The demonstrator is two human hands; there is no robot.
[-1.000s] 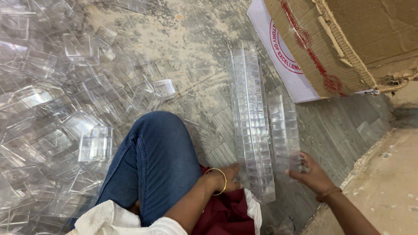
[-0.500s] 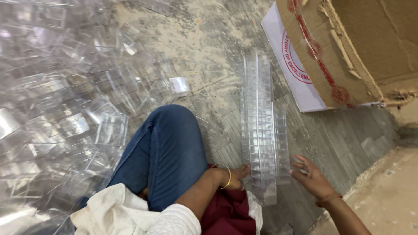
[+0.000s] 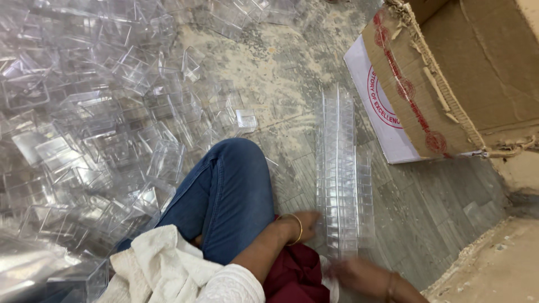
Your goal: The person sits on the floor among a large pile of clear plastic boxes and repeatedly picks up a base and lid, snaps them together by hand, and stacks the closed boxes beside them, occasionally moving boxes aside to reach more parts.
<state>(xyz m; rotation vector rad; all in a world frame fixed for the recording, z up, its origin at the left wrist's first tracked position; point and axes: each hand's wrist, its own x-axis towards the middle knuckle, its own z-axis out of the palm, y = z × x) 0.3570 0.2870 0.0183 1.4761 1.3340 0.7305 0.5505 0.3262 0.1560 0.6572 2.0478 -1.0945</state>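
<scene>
**Stacked clear trays held at near end**

The long stack of clear plastic trays point(image 3: 339, 174) lies on the floor, running from 12 to 6 o'clock. The left hand point(image 3: 306, 220), wearing a bangle, rests fingers against its lower left side. The right hand point(image 3: 351, 272) is blurred at the stack's near end; grip cannot be told. Cardboard box point(image 3: 466, 73) sits at 2 o'clock; loose clear containers point(image 3: 84, 123) crowd 9 o'clock.
</scene>
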